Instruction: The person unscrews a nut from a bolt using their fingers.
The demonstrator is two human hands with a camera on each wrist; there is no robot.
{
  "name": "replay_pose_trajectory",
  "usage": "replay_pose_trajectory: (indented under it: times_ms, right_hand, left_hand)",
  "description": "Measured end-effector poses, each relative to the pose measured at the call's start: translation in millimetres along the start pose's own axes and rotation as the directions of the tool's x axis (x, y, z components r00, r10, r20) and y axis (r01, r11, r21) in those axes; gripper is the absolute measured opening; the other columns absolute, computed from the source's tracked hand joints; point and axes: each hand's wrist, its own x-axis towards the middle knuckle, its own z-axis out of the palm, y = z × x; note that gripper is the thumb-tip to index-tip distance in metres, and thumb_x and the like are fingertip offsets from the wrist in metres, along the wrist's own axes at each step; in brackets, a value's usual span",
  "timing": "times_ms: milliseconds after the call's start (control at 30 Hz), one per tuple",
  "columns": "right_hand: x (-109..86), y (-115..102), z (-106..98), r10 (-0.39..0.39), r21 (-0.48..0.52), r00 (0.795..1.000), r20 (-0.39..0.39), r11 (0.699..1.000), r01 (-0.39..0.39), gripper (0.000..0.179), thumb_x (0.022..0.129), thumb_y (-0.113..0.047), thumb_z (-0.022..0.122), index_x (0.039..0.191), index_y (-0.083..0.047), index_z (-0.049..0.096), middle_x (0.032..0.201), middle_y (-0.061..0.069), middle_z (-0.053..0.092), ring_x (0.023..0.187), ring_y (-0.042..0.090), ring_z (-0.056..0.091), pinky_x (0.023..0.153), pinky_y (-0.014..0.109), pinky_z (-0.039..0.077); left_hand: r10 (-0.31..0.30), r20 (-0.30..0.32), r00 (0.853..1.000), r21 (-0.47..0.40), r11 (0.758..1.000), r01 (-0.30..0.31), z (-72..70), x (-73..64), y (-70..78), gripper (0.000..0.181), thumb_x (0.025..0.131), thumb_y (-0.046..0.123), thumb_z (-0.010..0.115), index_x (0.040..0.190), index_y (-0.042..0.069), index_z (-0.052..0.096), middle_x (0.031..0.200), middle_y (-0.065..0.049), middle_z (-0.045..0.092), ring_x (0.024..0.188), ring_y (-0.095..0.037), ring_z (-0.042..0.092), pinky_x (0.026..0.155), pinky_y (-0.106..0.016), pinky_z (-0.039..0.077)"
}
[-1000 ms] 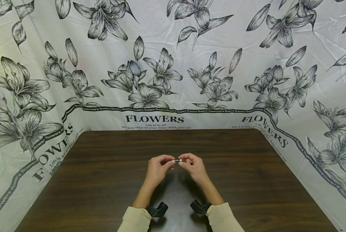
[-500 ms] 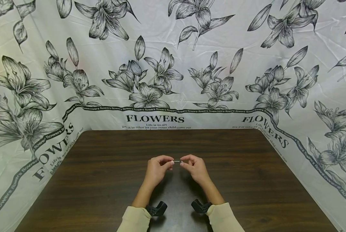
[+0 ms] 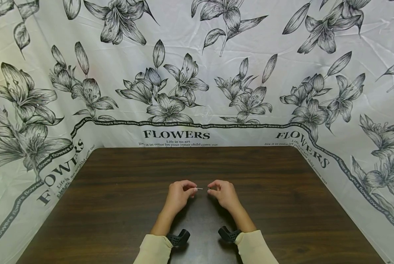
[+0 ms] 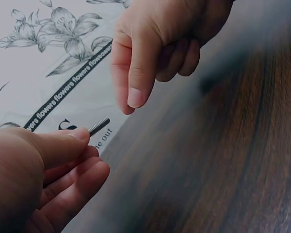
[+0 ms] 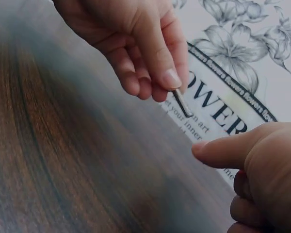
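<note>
A thin threaded bolt point(image 3: 199, 189) is pinched between the thumb and forefinger of my left hand point(image 3: 179, 195). Its bare threaded end points right in the head view; the fingers hide the other end. The thread shows clearly on the bolt point(image 4: 100, 126) in the left wrist view. Across a small gap, my right hand point(image 3: 227, 195) pinches a tiny metal nut point(image 3: 209, 189), mostly covered by the fingertips. In both wrist views the right fingertips hide the nut. Bolt and nut are apart, and both hands are held above the table.
The dark wood-grain table point(image 3: 124, 205) spreads beneath both hands. A white curtain point(image 3: 183, 110) printed with black lilies and lettering surrounds its back and sides. Each wrist wears a black camera mount point(image 3: 179, 237).
The right hand has drawn away to the right with the nut, leaving the bolt's threaded end bare. Both hands have come slightly nearer, and the gap between them has widened.
</note>
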Motion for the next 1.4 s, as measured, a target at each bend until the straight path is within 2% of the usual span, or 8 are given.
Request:
replay_pose_trajectory:
  times_ms: [367,600,733,933,1200,1400]
  right_hand:
    - [-1.0,8.7,1.7,-0.014,-0.095,1.000,-0.007,0.995,0.013,0.010,0.081,-0.015,0.080,0.089,-0.013,0.075,0.053,-0.008,0.043,0.045,0.007,0.037,0.040,0.024,0.031]
    - [-1.7,9.0,3.9,-0.007,-0.141,1.000,0.019,0.990,0.010,0.009,0.082,-0.018,0.078,0.090,-0.015,0.075,0.052,-0.008,0.045,0.044,0.007,0.039,0.040,0.024,0.033]
    - [-1.6,9.4,5.4,-0.012,-0.194,1.000,0.015,0.981,0.015,0.006,0.082,-0.020,0.078,0.087,-0.019,0.075,0.055,-0.010,0.048,0.048,0.007,0.042,0.044,0.025,0.036]
    - [-1.9,10.6,5.6,-0.004,-0.268,1.000,0.017,0.963,0.008,0.004,0.083,-0.023,0.078,0.082,-0.023,0.074,0.064,-0.013,0.055,0.056,0.007,0.048,0.050,0.028,0.040]
    - [-3.0,9.1,4.3,0.005,-0.304,0.999,0.032,0.953,0.005,0.004,0.084,-0.025,0.077,0.085,-0.026,0.073,0.067,-0.013,0.057,0.059,0.008,0.050,0.051,0.029,0.041]
    - [-0.7,10.0,1.2,-0.006,-0.262,0.999,0.053,0.965,0.019,0.005,0.084,-0.022,0.077,0.087,-0.023,0.074,0.062,-0.012,0.050,0.055,0.008,0.046,0.049,0.028,0.039]
  left_hand:
    - [0.004,0.022,1.000,0.068,0.998,-0.006,3.1,-1.1,-13.0,0.004,0.083,0.002,0.075,0.084,0.005,0.073,0.070,0.000,0.067,0.056,-0.014,0.063,0.050,-0.024,0.052]
    - [0.036,0.001,0.999,0.107,0.994,-0.036,4.6,-1.4,-19.5,0.006,0.081,0.003,0.077,0.083,0.005,0.073,0.073,0.000,0.064,0.053,-0.011,0.059,0.048,-0.023,0.051]
    - [0.058,-0.021,0.998,0.143,0.988,-0.055,5.1,-1.3,-21.2,0.008,0.079,0.003,0.079,0.081,0.007,0.073,0.074,0.001,0.057,0.051,-0.007,0.056,0.047,-0.022,0.050]
    - [0.072,-0.021,0.997,0.187,0.980,-0.067,7.8,-0.1,-22.2,0.008,0.079,0.005,0.080,0.080,0.008,0.073,0.073,0.003,0.056,0.050,-0.004,0.053,0.047,-0.022,0.048]
    - [0.097,-0.044,0.994,0.273,0.959,-0.081,10.7,0.4,-21.8,0.010,0.076,0.007,0.082,0.077,0.012,0.074,0.072,0.007,0.057,0.063,-0.008,0.053,0.056,-0.023,0.046]
    - [0.102,-0.046,0.994,0.312,0.946,-0.083,11.3,1.8,-22.0,0.010,0.076,0.008,0.083,0.077,0.013,0.074,0.072,0.008,0.057,0.064,-0.009,0.052,0.058,-0.024,0.046]
